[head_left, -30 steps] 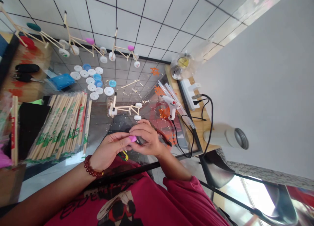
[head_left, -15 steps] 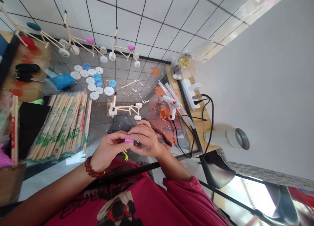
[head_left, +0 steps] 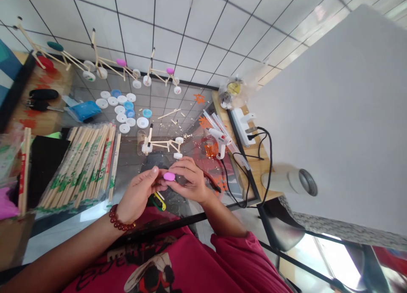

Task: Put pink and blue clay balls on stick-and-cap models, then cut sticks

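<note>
A small pink oval piece (head_left: 169, 176) is between my hands, above the near part of the glass table. My right hand (head_left: 189, 180) pinches it from the right between thumb and fingers. The fingers of my left hand (head_left: 143, 187) touch its left side, with the thumb lifted off. Just beyond my hands lies a small tricycle-shaped stick frame (head_left: 163, 143) with white cap wheels. A yellow-green cutter (head_left: 161, 202) rests below my left fingers. Red-handled pliers (head_left: 212, 180) lie partly hidden behind my right hand.
Three similar stick models (head_left: 110, 63) stand along the back. Bottle caps (head_left: 121, 110) lie in front of them. Bagged chopsticks (head_left: 81, 166) are at left. To the right are a glue gun (head_left: 220, 141), glue sticks, a power strip (head_left: 243, 125), cables and a white bottle (head_left: 289, 180).
My left thumb has lifted off the pink piece, which now shows more of its face. The camera view has shifted slightly.
</note>
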A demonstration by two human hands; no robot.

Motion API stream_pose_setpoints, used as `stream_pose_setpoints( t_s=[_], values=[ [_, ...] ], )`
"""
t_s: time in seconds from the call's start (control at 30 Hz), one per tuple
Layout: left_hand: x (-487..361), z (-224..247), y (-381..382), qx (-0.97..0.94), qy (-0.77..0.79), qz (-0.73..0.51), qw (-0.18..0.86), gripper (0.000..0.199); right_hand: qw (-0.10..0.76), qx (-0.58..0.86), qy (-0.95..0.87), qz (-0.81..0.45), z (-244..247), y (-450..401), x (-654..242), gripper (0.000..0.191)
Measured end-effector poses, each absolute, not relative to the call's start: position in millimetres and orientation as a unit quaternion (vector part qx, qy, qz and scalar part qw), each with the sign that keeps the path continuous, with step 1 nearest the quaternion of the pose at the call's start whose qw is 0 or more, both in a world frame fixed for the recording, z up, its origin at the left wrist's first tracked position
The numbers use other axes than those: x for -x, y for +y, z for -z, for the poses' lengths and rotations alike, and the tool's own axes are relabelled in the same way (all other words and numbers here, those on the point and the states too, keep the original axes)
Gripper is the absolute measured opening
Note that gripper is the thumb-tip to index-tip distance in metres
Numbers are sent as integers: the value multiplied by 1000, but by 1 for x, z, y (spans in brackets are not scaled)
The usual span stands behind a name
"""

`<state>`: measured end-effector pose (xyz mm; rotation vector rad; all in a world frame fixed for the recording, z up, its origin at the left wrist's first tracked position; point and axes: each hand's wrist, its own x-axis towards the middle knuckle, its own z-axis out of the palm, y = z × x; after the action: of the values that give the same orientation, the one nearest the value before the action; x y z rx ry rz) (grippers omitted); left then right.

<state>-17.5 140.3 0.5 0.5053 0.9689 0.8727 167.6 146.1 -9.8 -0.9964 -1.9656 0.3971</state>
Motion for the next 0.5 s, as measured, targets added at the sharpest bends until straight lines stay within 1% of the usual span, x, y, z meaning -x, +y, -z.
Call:
stream_pose_setpoints(
  t_s=[0.17,0.3,0.4,0.5],
  values=[
    [18,-3,139,-235,448,-443,740,37,467,400,-775,-149,13,148,-169,19],
    [17,-4,140,-237,445,-443,741,34,453,402,-783,-140,22,148,-170,25],
    [17,-1,140,-227,436,-439,752,33,457,392,-786,-139,25,147,-169,23],
    [19,5,141,-291,433,-447,726,35,469,395,-777,-140,24,147,-167,23]
  ],
)
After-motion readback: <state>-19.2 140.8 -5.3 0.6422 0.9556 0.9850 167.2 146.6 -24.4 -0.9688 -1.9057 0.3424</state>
